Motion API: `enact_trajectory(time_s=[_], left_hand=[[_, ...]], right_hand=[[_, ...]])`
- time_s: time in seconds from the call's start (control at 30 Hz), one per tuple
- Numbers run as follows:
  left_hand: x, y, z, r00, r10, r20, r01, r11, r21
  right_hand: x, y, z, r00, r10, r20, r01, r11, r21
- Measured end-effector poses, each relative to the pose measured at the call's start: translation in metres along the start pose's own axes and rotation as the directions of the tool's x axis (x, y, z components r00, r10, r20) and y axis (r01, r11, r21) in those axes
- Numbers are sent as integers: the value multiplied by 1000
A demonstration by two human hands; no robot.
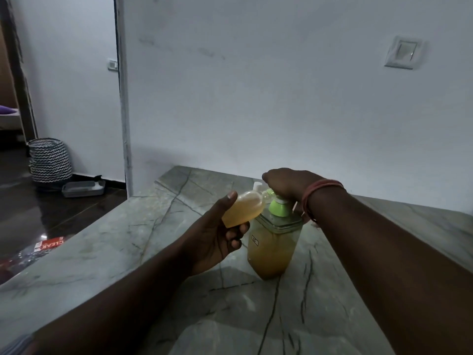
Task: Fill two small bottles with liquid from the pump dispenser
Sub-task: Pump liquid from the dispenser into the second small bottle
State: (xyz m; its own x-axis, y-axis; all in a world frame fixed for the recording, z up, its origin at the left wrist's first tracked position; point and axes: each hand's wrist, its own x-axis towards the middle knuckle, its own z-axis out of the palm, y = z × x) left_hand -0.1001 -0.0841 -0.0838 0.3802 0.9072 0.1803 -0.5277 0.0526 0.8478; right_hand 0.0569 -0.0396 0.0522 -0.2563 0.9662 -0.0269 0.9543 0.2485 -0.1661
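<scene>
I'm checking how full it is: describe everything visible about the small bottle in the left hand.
The small bottle looks like clear plastic, nearly full of amber liquid. The left hand holds it tilted, neck toward the green spout of the pump dispenser, thumb on top, fingers beneath. No cap shows.

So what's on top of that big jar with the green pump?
The right hand rests on the pump dispenser, covering the pump head. Only the green collar shows beneath; the nozzle is mostly hidden behind the small bottle.
</scene>
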Motion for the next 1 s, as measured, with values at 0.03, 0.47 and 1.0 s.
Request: enact_trajectory(time_s=[0.03,0.47,1.0], left_hand=[[-1,0,0,1000,-4,-6,4,1000,-10],[1,1,-2,1000,-7,-21,7,1000,2],[2,0,-2,1000,1,-1,-1,1000,-3]], right_hand=[[-1,-2,-2,1000,2,-9,-2,1000,10],[-3,-1,-1,999,-42,6,42,999,-14],[2,-4,-8,997,-54,52,56,997,-52]])
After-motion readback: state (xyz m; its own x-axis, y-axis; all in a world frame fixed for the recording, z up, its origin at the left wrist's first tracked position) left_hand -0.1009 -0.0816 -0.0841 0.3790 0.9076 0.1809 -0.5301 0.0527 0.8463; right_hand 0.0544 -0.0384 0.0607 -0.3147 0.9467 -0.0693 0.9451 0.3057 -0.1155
